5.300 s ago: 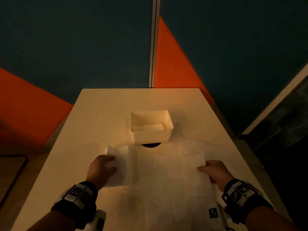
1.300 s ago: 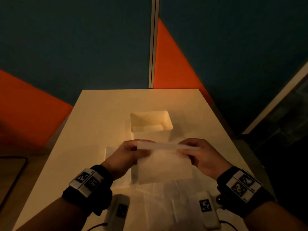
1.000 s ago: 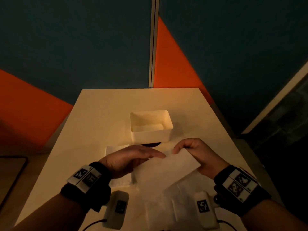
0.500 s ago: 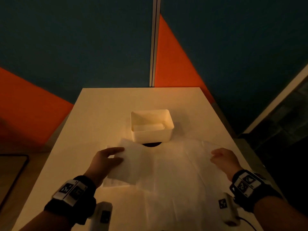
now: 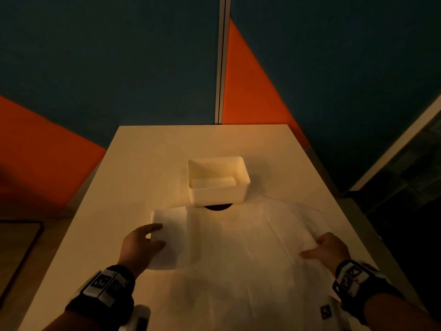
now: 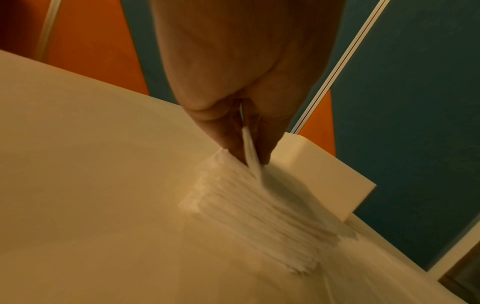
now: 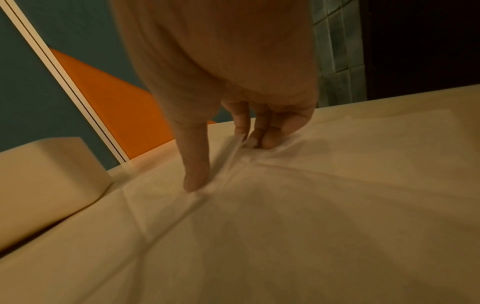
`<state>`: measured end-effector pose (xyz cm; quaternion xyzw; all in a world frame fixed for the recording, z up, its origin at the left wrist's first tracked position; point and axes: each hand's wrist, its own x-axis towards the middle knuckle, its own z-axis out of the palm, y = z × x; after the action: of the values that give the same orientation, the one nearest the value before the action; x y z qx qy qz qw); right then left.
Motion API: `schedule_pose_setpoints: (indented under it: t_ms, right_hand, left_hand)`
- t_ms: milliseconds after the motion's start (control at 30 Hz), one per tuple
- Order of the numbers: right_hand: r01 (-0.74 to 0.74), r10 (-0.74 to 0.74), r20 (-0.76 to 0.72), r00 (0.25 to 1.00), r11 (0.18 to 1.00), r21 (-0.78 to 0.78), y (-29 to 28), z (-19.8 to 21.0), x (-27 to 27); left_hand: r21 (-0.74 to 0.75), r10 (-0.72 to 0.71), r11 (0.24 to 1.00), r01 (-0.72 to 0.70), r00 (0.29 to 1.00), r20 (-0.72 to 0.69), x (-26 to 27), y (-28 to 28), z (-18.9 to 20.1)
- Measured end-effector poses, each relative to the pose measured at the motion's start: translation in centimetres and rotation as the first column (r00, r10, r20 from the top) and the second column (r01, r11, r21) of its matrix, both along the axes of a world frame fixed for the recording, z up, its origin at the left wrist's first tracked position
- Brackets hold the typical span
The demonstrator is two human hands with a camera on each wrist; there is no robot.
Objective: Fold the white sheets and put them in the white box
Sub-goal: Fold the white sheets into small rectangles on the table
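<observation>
A white box (image 5: 218, 194) stands mid-table with a folded white sheet (image 5: 212, 182) lying in it. In front of it a large white sheet (image 5: 238, 247) lies spread out and creased. On its left end lies a smaller folded sheet (image 5: 176, 225). My left hand (image 5: 157, 235) is on that folded sheet; the left wrist view shows the hand (image 6: 246, 152) pinching its raised edge (image 6: 250, 156) between thumb and fingers, blurred. At the right edge of the spread sheet my right hand (image 5: 310, 247) pinches up a ridge of it (image 7: 228, 156) between thumb (image 7: 194, 181) and fingers (image 7: 259, 139).
The pale table (image 5: 167, 151) runs back to a blue and orange wall (image 5: 143, 68). A dark round spot (image 5: 218, 207) shows under the box's front. The table's right edge (image 5: 346, 211) drops off close to my right hand. A dark-framed panel (image 5: 19, 247) lies on the floor at left.
A second ago both hands held a folded sheet in the air. It now lies at the left under my left hand, and my right hand has gone to the spread sheet's right edge.
</observation>
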<state>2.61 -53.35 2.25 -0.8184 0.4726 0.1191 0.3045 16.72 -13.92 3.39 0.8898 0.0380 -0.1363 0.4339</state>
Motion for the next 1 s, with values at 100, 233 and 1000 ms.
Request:
schedule_pose_setpoints:
  t_ms: [100, 233, 1000]
  right_hand:
    - [-0.003, 0.003, 0.009, 1.0, 1.0, 0.014, 0.1, 0.0, 0.0]
    - [-0.059, 0.059, -0.002, 0.998, 0.998, 0.01, 0.1, -0.2, 0.1]
    - [0.002, -0.04, 0.426, 0.904, 0.996, 0.089, 2.6, 3.3, 1.4]
  left_hand:
    - [0.035, -0.009, 0.999, 0.008, 1.0, 0.027, 0.1, -0.1, -0.2]
    - [0.056, -0.022, 0.998, 0.019, 0.998, 0.056, 0.3, 0.1, -0.5]
    - [0.462, -0.193, 0.879, 0.113, 0.973, 0.13, 0.6, -0.1, -0.7]
